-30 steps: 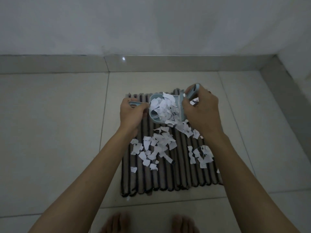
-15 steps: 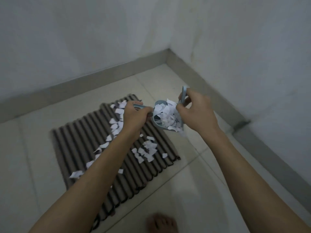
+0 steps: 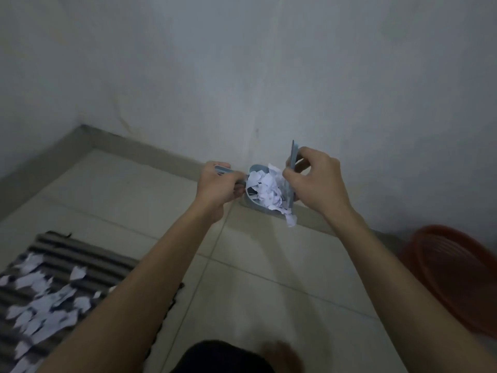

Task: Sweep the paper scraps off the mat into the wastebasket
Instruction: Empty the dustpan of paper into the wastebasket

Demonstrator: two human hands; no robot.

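Note:
My left hand [image 3: 217,185] grips the handle of a small pale blue dustpan [image 3: 251,203] held in the air, heaped with white paper scraps [image 3: 267,188]. My right hand [image 3: 313,181] holds a small blue brush [image 3: 291,162] upright against the pan's open side. One scrap hangs from the pan's lower edge. The striped mat [image 3: 80,267] lies at the lower left with several scraps [image 3: 43,305] still on it. A red wastebasket [image 3: 457,273] stands on the floor at the right edge, to the right of and below the pan.
A pale wall [image 3: 269,76] with a grey skirting rises just behind the pan. Light floor tiles [image 3: 255,278] lie between mat and wastebasket. My dark-clothed knee [image 3: 223,356] and a foot show at the bottom.
I have turned right and carried the loaded dustpan off the mat. The mat has slid to the lower left of the view and the red wastebasket has come into sight.

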